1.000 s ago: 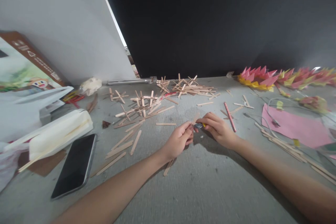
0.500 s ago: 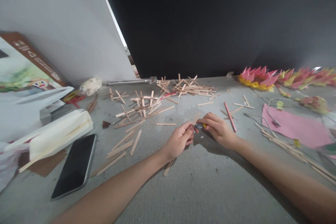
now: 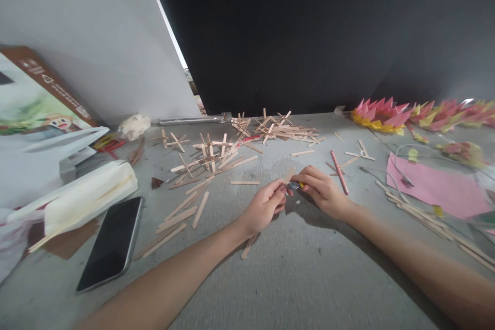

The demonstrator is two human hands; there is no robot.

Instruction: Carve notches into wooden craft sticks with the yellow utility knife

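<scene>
My left hand (image 3: 266,203) is closed in a pinch around a wooden craft stick (image 3: 291,173), whose pale end shows just beyond the fingertips. Most of that stick is hidden by the fingers. Opposite it, my right hand (image 3: 323,191) grips a small utility knife (image 3: 294,185) with a grey metal end and a bit of yellow at the fingers. The grey end meets the left fingertips. Under my left wrist another craft stick (image 3: 247,251) pokes out on the grey tabletop (image 3: 301,278). Exact contact between knife and stick is too small to tell.
Beyond the hands lie loose sticks and crossed-stick pieces (image 3: 211,157). A red patterned pen (image 3: 339,172) is right of my right hand. A phone (image 3: 110,245) lies left; pink paper (image 3: 436,185), a cable and longer sticks (image 3: 417,214) lie right. Folded-paper crowns (image 3: 381,116) stand behind.
Almost nothing differs. Both hands hold the same place and grip, and the view has shifted only slightly.
</scene>
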